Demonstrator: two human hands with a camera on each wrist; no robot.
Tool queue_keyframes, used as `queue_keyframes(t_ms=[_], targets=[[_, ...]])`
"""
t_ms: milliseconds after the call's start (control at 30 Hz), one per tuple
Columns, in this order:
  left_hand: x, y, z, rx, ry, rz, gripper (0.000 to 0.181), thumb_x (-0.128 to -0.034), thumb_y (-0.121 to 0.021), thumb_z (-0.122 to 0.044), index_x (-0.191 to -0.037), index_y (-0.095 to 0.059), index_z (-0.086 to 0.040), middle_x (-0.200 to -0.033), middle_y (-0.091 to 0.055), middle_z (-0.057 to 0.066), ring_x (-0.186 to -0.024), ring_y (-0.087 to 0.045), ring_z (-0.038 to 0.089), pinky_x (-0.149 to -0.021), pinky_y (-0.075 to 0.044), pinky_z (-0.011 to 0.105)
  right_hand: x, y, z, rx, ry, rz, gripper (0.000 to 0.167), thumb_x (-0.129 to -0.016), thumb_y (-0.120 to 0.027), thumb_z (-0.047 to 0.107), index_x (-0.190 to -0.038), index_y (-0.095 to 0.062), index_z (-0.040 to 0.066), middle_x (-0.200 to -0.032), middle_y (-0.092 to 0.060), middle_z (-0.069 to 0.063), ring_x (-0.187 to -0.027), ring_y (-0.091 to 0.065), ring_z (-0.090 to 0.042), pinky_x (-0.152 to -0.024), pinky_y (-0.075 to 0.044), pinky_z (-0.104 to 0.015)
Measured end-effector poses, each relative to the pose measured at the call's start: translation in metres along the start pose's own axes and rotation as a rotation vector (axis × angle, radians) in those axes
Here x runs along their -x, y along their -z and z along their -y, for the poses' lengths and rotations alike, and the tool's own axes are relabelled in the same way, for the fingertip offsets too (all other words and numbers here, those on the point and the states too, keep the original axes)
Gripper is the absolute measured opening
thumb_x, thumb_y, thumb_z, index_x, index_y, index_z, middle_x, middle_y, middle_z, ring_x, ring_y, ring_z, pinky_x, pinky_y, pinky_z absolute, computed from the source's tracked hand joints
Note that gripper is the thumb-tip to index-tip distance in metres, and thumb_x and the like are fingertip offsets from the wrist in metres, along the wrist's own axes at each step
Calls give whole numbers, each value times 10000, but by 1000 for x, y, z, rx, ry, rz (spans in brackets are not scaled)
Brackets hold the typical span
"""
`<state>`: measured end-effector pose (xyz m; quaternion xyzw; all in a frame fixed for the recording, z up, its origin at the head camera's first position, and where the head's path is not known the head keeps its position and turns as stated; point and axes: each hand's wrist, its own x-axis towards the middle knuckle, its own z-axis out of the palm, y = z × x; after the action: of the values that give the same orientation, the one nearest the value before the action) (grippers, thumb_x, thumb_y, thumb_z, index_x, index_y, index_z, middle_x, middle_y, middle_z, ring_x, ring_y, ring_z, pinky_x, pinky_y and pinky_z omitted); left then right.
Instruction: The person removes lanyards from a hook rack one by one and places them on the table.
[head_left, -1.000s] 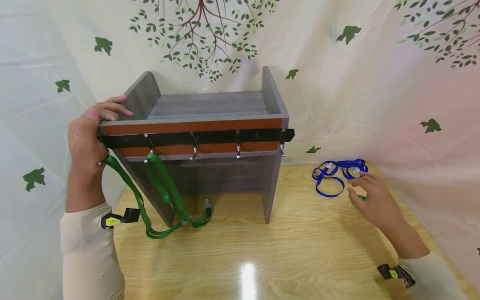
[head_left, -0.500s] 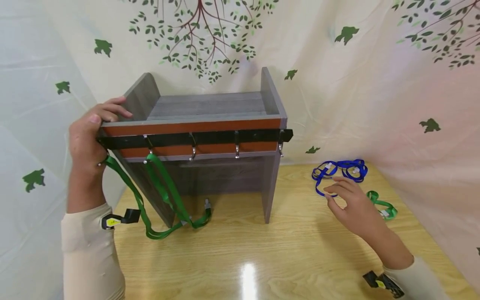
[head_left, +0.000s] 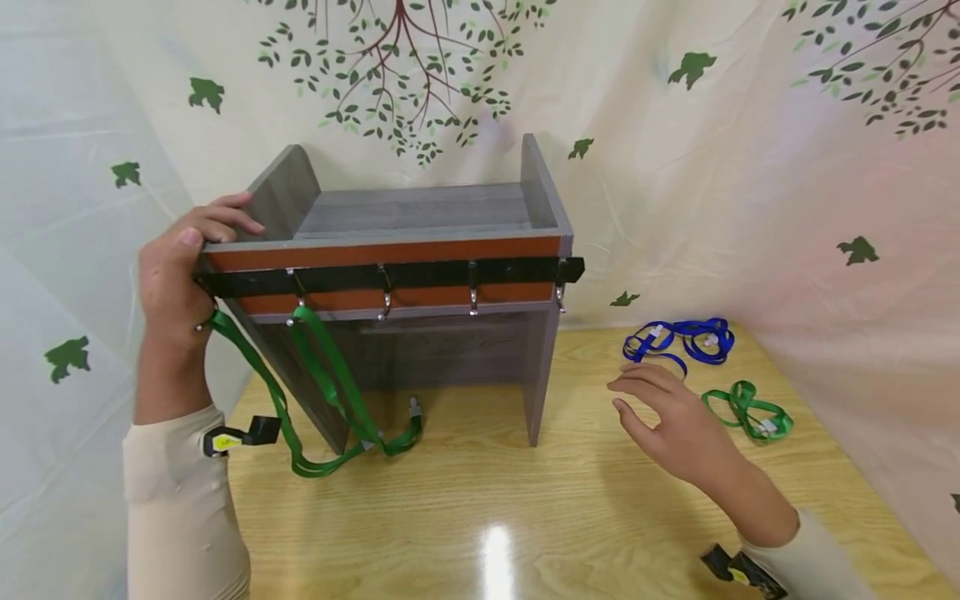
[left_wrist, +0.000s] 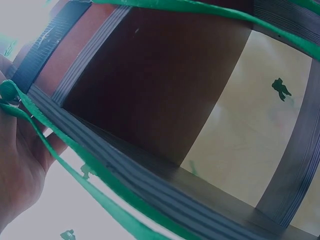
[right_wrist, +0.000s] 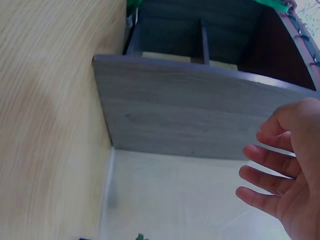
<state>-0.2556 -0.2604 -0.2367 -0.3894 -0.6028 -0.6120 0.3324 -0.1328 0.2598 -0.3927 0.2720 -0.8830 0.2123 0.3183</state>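
A grey wooden rack (head_left: 420, 208) has an orange front board crossed by a black strip (head_left: 435, 275) with several metal hooks. My left hand (head_left: 176, 267) grips the rack's left front corner, fingers over the top edge; in the left wrist view the hand (left_wrist: 22, 165) shows at the left edge. Green lanyards (head_left: 337, 367) hang from the two leftmost hooks. Over the table at the right, my right hand (head_left: 682, 425) holds nothing, its fingers loosely bent; the right wrist view shows that hand (right_wrist: 295, 170) beside the rack's side panel (right_wrist: 190, 110).
Blue lanyards (head_left: 720, 342) lie at the back right of the wooden table (head_left: 585, 517). A green lanyard (head_left: 742, 408) lies to the right of my right hand. A pale cloth (head_left: 720, 192) with printed leaves hangs behind the rack.
My right hand has moved left, away from the green lanyard on the table, uncovering it. The left hand keeps its grip on the rack.
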Motion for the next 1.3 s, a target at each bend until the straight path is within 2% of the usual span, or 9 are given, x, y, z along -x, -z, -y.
queue_keyframes(t_ms=[133, 333, 500, 667, 933, 1200, 1300], targets=[[0, 0, 0, 5, 0, -1, 394, -1072, -459, -194, -851, -699, 27, -1015, -810, 34, -1235, -676, 274, -1193, -450, 347, -4, -4, 8, -12, 6, 13, 371, -810, -821, -2, -1171, -758, 51, -1265, -719, -137, -1205, -671, -342, -1147, -289, 7], [-1, 0, 0, 9, 1, 1, 389, -1071, -462, -193, -857, -704, 24, -1020, -810, 32, -1225, -679, 262, -1194, -450, 341, -11, -7, 23, -32, 2, 82, 426, -849, -819, 46, -1265, -731, 64, -1354, -691, -121, -1280, -645, -327, -1180, -240, 8], [-1, -1, -2, 10, 1, 0, 383, -1071, -467, -195, -863, -703, 22, -1027, -808, 29, -1221, -681, 252, -1196, -448, 337, -17, -8, 34, -33, 53, 103, 452, -862, -822, 95, -1302, -722, 112, -1412, -671, -113, -1307, -646, -305, -1174, -339, -48], [1, -1, -3, 13, 2, -8, 382, -1070, -471, -191, -859, -704, 27, -1020, -807, 33, -1218, -684, 257, -1193, -452, 337, -21, -11, 44, -40, 107, 118, 375, -916, -793, 157, -1286, -734, 142, -1435, -661, -90, -1301, -664, -282, -1123, -450, -119], [2, -2, -3, 10, 3, -6, 382, -1069, -466, -187, -854, -700, 25, -1013, -806, 34, -1236, -679, 264, -1188, -455, 333, -29, -14, 58, -85, 189, 114, 305, -1016, -700, 230, -1301, -729, 124, -1435, -660, -97, -1299, -663, -274, -1089, -521, -200], [2, -2, -3, 14, 10, -12, 385, -1067, -463, -187, -850, -703, 21, -1008, -805, 37, -1241, -674, 270, -1187, -454, 336, -36, -12, 74, -103, 201, 100, 298, -1061, -631, 281, -1284, -738, 115, -1446, -659, -88, -1281, -676, -257, -992, -607, -292], [3, -2, -3, 16, 11, -10, 385, -1069, -466, -189, -853, -703, 23, -1007, -803, 36, -1247, -670, 272, -1188, -455, 335, -40, -12, 80, -116, 219, 110, 295, -1063, -631, 303, -1266, -746, 122, -1453, -655, -75, -1299, -667, -239, -1013, -601, -292]])
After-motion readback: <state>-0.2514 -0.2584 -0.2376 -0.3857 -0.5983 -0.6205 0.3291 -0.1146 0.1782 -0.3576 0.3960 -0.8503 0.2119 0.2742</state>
